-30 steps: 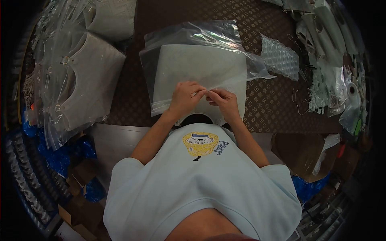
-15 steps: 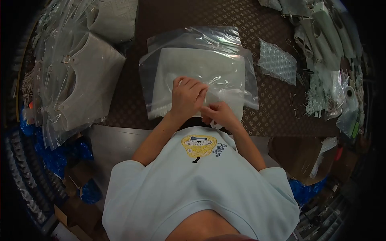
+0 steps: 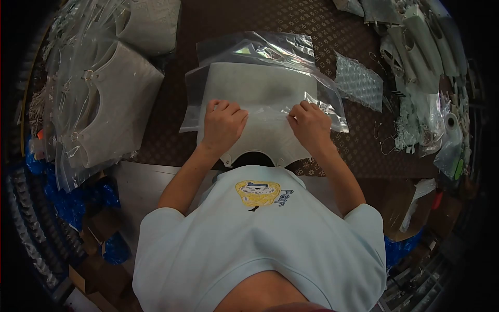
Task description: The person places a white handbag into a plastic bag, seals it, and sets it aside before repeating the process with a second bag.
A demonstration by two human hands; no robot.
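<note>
A white handbag [image 3: 260, 135] lies flat in front of me, its curved opening and small metal fittings toward my body. A clear plastic bag [image 3: 254, 49] covers its far part, with the near edge lying across the handbag's middle between my hands. My left hand [image 3: 223, 124] is closed, its fingers pinching that plastic edge on the left. On the right, my right hand [image 3: 313, 124] also has its fingers curled closed on the plastic edge. The fingertips of both are partly hidden.
Wrapped white handbags [image 3: 127, 86] are piled at the left. A piece of bubble wrap [image 3: 358, 83] rests on the brown patterned table [image 3: 218, 15]. More pale bags [image 3: 421, 47] and plastic packets stand at the right. A cardboard box [image 3: 387, 205] is by the table's near right edge.
My hands have moved apart, the right one going up and to the right. The plastic's near edge has shifted away from me, uncovering the handbag's curved opening and fittings.
</note>
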